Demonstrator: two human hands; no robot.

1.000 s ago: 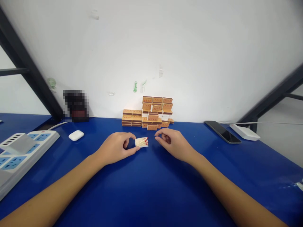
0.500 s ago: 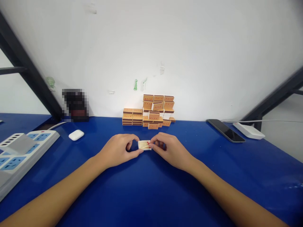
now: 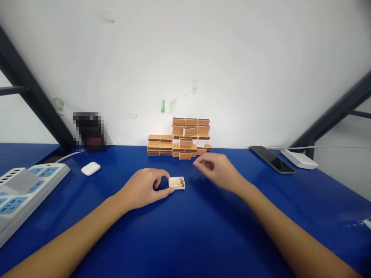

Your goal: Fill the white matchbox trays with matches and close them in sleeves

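Observation:
A white matchbox tray (image 3: 177, 188) lies on the blue table, its open side up. Several matches (image 3: 176, 182) with red heads are in it, the heads toward the right. My left hand (image 3: 147, 188) grips the tray's left end between thumb and index finger. To the right of the tray and farther back, my right hand (image 3: 218, 170) is apart from it, thumb and fingertips pressed together. Whether a match is in that pinch cannot be made out. Behind both hands stands a stack of orange matchboxes (image 3: 185, 143).
A white power strip (image 3: 59, 170) lies at the left, with a white earbud case (image 3: 91, 168) near it. On the right are a black phone (image 3: 271, 159) and a white square device (image 3: 301, 159) with a cable. A white wall (image 3: 246, 69) rises behind the table (image 3: 185, 235).
My right hand has left the matches and moved right and back, away from the tray. My left hand keeps its grip on the tray's end. The view has shifted slightly.

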